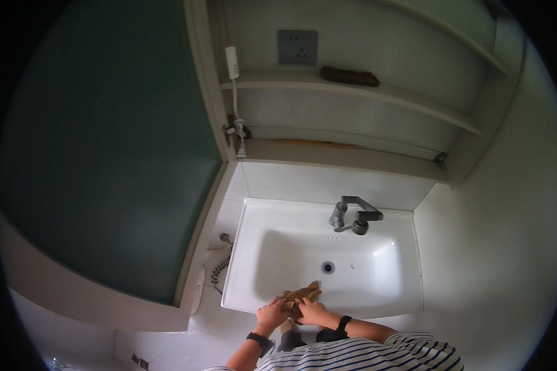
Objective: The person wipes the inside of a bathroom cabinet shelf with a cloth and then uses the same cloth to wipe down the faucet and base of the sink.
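Here, both hands [294, 311] gripping cloth [303, 292], sink [278, 216] front edge

The brown cloth [302, 293] is partly covered by the left hand [271, 312] and right hand [311, 310], so its full shape cannot be told. The fingers are too small to separate. The picture's lower edge cuts off the striped shirt [365, 355].

Striped short-sleeved shirt, dark band on each wrist, bare hands [294, 311]

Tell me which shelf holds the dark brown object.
The upper shelf, below the wall socket; the dark brown object lies on it. The lower shelf has none.
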Action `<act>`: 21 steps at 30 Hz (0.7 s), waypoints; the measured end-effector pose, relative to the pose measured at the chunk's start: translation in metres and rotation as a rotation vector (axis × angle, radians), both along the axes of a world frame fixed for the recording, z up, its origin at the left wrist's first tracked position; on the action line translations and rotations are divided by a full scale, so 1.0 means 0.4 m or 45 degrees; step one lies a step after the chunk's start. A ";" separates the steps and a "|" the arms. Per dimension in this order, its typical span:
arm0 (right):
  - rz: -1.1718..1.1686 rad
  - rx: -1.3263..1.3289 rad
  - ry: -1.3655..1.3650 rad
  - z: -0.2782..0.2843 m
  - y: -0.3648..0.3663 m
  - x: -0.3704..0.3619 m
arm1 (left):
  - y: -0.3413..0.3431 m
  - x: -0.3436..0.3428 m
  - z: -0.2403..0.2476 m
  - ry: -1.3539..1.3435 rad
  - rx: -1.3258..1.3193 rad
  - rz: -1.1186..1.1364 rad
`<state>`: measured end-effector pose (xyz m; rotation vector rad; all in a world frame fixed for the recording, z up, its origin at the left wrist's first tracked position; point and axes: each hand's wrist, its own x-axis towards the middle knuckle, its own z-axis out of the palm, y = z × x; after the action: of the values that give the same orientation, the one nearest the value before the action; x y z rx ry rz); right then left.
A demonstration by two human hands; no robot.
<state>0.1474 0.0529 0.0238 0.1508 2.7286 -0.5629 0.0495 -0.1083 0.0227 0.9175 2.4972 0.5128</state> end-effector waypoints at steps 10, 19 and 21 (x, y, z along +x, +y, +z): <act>-0.002 0.115 0.064 -0.001 -0.054 0.003 | -0.004 -0.016 0.002 -0.010 -0.118 -0.023; -0.578 -0.200 0.440 0.002 0.125 0.271 | 0.172 0.112 -0.023 -0.037 -0.164 -0.506; -0.694 -0.234 0.428 0.002 0.204 0.358 | 0.256 0.170 -0.013 -0.126 -0.087 -0.723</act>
<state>0.2907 0.1345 0.0245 0.8372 2.9270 -1.0660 0.1176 -0.0057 0.0176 1.4584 2.0208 0.2717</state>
